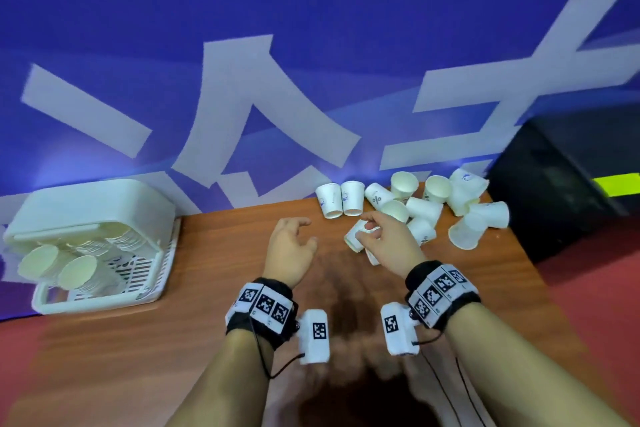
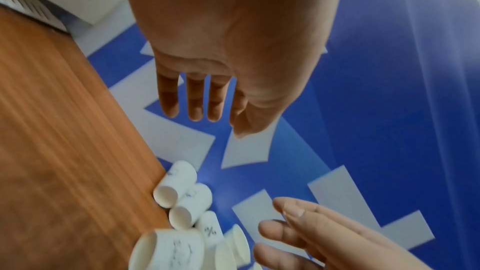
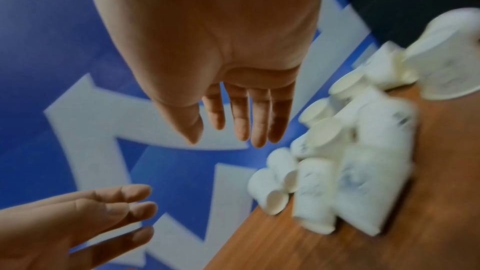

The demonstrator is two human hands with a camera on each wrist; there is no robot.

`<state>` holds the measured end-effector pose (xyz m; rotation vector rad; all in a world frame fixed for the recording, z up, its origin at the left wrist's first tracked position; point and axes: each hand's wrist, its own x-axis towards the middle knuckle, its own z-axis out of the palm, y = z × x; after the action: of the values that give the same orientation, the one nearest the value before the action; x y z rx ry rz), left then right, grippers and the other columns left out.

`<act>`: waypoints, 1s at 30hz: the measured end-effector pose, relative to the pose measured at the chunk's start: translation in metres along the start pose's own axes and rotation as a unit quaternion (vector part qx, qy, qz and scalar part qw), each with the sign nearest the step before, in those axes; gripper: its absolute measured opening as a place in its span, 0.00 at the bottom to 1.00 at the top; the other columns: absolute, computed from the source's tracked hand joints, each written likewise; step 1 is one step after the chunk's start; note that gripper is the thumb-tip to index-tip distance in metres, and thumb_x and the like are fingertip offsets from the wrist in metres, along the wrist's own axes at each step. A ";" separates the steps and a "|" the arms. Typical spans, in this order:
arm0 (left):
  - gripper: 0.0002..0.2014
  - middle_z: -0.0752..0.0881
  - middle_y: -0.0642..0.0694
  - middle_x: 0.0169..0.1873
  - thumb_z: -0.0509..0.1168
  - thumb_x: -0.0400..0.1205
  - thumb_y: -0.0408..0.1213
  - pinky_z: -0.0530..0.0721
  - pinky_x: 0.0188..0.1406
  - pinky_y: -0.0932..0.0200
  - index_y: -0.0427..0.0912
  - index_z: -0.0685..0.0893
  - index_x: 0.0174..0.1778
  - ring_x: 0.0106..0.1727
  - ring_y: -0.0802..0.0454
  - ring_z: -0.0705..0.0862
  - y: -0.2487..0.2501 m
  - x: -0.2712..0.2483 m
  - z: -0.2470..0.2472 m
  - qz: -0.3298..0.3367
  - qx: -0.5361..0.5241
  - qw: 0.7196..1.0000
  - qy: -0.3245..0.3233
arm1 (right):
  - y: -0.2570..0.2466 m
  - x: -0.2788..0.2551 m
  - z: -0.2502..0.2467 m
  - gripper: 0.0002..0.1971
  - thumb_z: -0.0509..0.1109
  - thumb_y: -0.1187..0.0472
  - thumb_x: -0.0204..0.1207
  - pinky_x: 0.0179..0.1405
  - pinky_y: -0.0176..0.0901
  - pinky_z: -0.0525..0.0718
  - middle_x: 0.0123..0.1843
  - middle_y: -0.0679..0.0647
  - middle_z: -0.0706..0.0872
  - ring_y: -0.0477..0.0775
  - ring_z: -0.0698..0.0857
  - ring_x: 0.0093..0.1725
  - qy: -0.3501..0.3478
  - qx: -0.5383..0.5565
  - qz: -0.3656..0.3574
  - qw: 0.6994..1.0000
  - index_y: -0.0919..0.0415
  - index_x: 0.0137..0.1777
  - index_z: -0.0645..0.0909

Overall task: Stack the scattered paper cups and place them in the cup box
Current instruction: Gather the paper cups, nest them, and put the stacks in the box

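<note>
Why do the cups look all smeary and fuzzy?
Right wrist view: motion blur smears the paper cups. Left wrist view: the table grain streaks, though the left hand stays fairly sharp. Head view: dark shadows under the arms, wall letters bent by the wide lens.

In the head view, the right hand (image 1: pixel 388 239) covers a part of the paper cup (image 1: pixel 356 236) under it, so it is not clear if the fingers hold this cup or only hang above it. The cup box (image 1: pixel 93 298) at the left is soft and smeared, and the number of cups inside cannot be counted. In the right wrist view the pile of cups (image 3: pixel 350 171) at the right side is strongly blurred; their prints cannot be read, and the top cup is cut by the right edge. In the left wrist view the nearest cup (image 2: pixel 168 252) is cut by the lower edge, and the desk (image 2: pixel 64 130) shows motion streaks. The black object (image 1: pixel 561 184) at the right of the head view is too dark to identify.
</note>
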<state>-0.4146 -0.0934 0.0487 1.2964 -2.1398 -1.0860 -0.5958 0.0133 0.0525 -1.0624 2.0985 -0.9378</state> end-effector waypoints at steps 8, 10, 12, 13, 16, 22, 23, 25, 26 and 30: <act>0.18 0.79 0.51 0.56 0.71 0.76 0.31 0.77 0.60 0.55 0.43 0.83 0.62 0.58 0.49 0.80 0.057 0.014 0.108 0.010 0.018 0.999 -0.050 | 0.098 0.002 -0.094 0.19 0.72 0.54 0.79 0.58 0.47 0.81 0.56 0.51 0.82 0.53 0.84 0.55 0.017 0.003 0.079 0.997 0.54 0.69 0.78; 0.18 0.80 0.50 0.56 0.71 0.75 0.31 0.78 0.61 0.55 0.45 0.83 0.62 0.59 0.49 0.80 0.061 0.020 0.126 0.003 0.029 0.998 -0.061 | 0.117 0.006 -0.105 0.21 0.71 0.53 0.79 0.57 0.45 0.79 0.56 0.52 0.82 0.53 0.82 0.56 0.007 0.012 0.093 0.996 0.55 0.70 0.76; 0.19 0.80 0.48 0.58 0.71 0.76 0.32 0.75 0.61 0.58 0.45 0.83 0.63 0.59 0.50 0.79 0.061 0.024 0.139 -0.005 0.050 0.996 -0.074 | 0.132 0.011 -0.110 0.22 0.71 0.53 0.80 0.55 0.44 0.77 0.59 0.53 0.82 0.52 0.81 0.57 -0.004 0.022 0.109 0.994 0.55 0.72 0.75; 0.19 0.80 0.48 0.59 0.71 0.76 0.32 0.75 0.62 0.58 0.44 0.82 0.63 0.59 0.49 0.79 0.061 0.026 0.145 -0.005 0.059 0.995 -0.077 | 0.139 0.015 -0.112 0.22 0.70 0.54 0.80 0.55 0.43 0.76 0.60 0.53 0.82 0.51 0.80 0.57 -0.008 0.024 0.115 0.993 0.55 0.73 0.74; 0.20 0.80 0.47 0.60 0.71 0.76 0.32 0.76 0.65 0.54 0.43 0.82 0.65 0.60 0.48 0.79 0.058 0.032 0.155 -0.019 0.072 0.994 -0.084 | 0.153 0.029 -0.111 0.22 0.70 0.58 0.81 0.56 0.42 0.75 0.63 0.55 0.82 0.51 0.79 0.57 -0.008 0.029 0.128 0.991 0.59 0.74 0.74; 0.21 0.79 0.49 0.60 0.71 0.76 0.33 0.77 0.63 0.53 0.46 0.81 0.66 0.61 0.49 0.78 0.046 0.041 0.169 -0.070 0.077 0.990 -0.095 | 0.174 0.062 -0.097 0.23 0.69 0.60 0.81 0.57 0.42 0.75 0.66 0.59 0.83 0.59 0.81 0.65 -0.015 0.025 0.150 0.988 0.62 0.75 0.75; 0.21 0.79 0.49 0.59 0.72 0.76 0.33 0.77 0.62 0.54 0.46 0.82 0.66 0.60 0.49 0.78 0.044 0.042 0.171 -0.076 0.075 0.990 -0.094 | 0.177 0.068 -0.094 0.25 0.69 0.58 0.81 0.60 0.44 0.76 0.68 0.60 0.82 0.59 0.80 0.67 -0.018 0.019 0.154 0.988 0.62 0.76 0.73; 0.21 0.79 0.48 0.59 0.71 0.75 0.32 0.78 0.63 0.54 0.45 0.83 0.66 0.60 0.48 0.79 0.041 0.045 0.174 -0.079 0.080 0.989 -0.092 | 0.184 0.078 -0.088 0.27 0.69 0.55 0.81 0.66 0.48 0.76 0.71 0.59 0.80 0.60 0.79 0.70 -0.028 0.013 0.165 0.986 0.61 0.78 0.72; 0.21 0.80 0.47 0.60 0.71 0.75 0.31 0.78 0.64 0.53 0.44 0.83 0.66 0.60 0.47 0.79 0.040 0.046 0.176 -0.076 0.088 0.989 -0.094 | 0.187 0.082 -0.085 0.27 0.69 0.54 0.81 0.66 0.48 0.76 0.72 0.59 0.79 0.60 0.79 0.70 -0.032 0.013 0.170 0.985 0.60 0.78 0.72; 0.20 0.81 0.43 0.62 0.70 0.76 0.32 0.78 0.66 0.50 0.44 0.84 0.65 0.62 0.45 0.80 0.033 0.047 0.185 -0.074 0.110 0.987 -0.094 | 0.201 0.093 -0.074 0.21 0.69 0.51 0.80 0.56 0.43 0.75 0.65 0.59 0.82 0.59 0.81 0.63 -0.036 0.012 0.176 0.984 0.61 0.70 0.79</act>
<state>-0.5806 -0.0510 -0.0408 1.5281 -2.3903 -1.0943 -0.7829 0.0450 -0.0837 -0.6708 2.1159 -0.7366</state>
